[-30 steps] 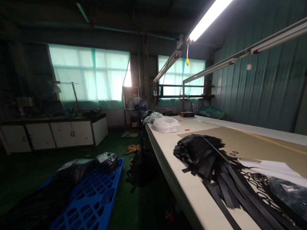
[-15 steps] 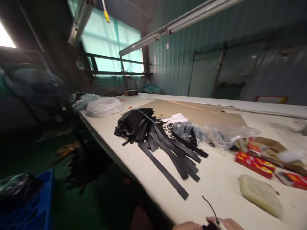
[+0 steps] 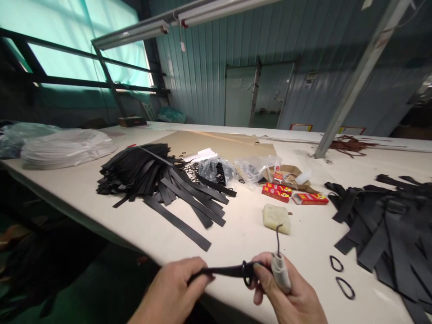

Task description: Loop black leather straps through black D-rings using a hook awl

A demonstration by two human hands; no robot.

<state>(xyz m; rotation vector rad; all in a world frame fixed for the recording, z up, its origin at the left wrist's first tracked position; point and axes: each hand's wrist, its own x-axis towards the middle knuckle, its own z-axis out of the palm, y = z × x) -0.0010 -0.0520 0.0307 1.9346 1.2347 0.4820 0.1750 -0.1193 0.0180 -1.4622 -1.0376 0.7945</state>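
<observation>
my left hand (image 3: 175, 288) pinches a black strap (image 3: 222, 271); my right hand (image 3: 286, 292) at 3 o'clock grips its ring (image 3: 247, 272) and a small white tool (image 3: 281, 274); next, steady alignment.

Long pale worktable (image 3: 101, 189) — corrugated teal wall (image 3: 209, 81) behind, closed door (image 3: 239, 101); curtained window (image 3: 67, 54) lit at left; tube lamps (image 3: 135, 33) overhead.

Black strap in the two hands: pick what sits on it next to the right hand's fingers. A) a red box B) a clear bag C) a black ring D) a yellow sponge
C: a black ring hangs on the black strap by the right hand; the left hand pinches the other end.
</observation>
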